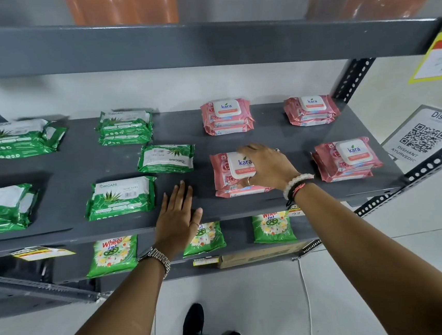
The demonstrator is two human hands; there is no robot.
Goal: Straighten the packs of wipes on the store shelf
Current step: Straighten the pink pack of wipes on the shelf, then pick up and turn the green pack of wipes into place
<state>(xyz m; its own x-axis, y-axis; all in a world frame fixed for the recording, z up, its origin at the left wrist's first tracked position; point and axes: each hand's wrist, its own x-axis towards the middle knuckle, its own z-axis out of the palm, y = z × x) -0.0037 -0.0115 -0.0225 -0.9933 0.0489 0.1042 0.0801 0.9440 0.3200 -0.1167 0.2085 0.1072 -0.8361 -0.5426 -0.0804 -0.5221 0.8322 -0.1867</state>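
Observation:
Green Origami wipe packs and pink Kara wipe packs lie in small stacks on a grey shelf (66, 166). My right hand (268, 166) rests on top of the front-middle pink Kara stack (223, 171), fingers curled over its white lid. My left hand (177, 216) lies flat and spread on the bare shelf front, between that stack and a green Origami pack (121, 197). One lone green pack (166, 158) lies turned upside down, out of line with the rest. Other pink stacks sit at back middle (226, 116), back right (311, 110) and front right (347, 159).
More green packs lie at the back left (21, 138), back middle (125, 126) and front left (2, 208). Wheel detergent bags (113, 254) stand on the shelf below. A QR code sign (424, 135) hangs at the right post. Another shelf board (202, 45) runs overhead.

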